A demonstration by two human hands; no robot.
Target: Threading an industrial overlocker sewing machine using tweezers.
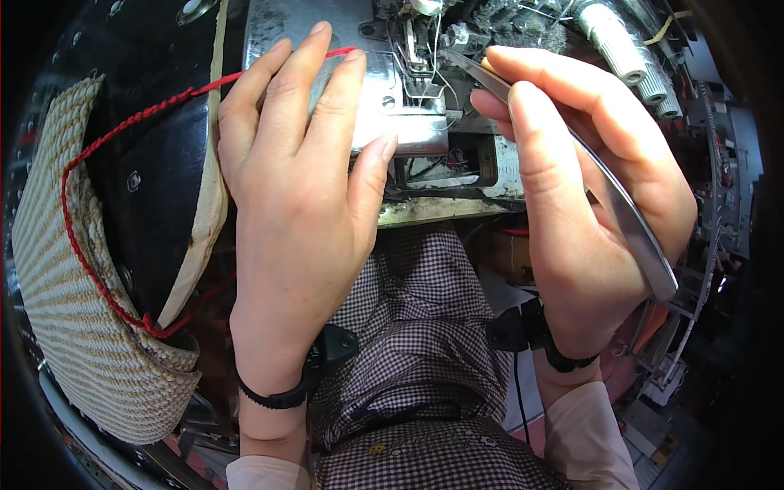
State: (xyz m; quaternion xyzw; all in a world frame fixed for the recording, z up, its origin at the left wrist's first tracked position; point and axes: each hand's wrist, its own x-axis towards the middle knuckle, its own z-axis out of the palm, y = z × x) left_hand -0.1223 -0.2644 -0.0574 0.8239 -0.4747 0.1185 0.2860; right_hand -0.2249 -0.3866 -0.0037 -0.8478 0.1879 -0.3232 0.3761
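Note:
My left hand (298,192) lies with spread fingers over the metal plate (371,114) of a sewing machine. A red braided cord (131,122) runs from the left under its fingers, and the cord's end shows by the index fingertip. My right hand (563,188) grips metal tweezers (625,204). Their points reach close to the presser foot (420,82) and the thin threads around it. Something small and yellowish shows at the right index fingertip, too little to name.
A striped beige woven strap (61,278) hangs at the left, beside a dark surface with a pale wooden edge (211,180). Lint-covered machine parts and ribbed metal knobs (612,45) are at the back right. Below the machine is my checked apron (408,359).

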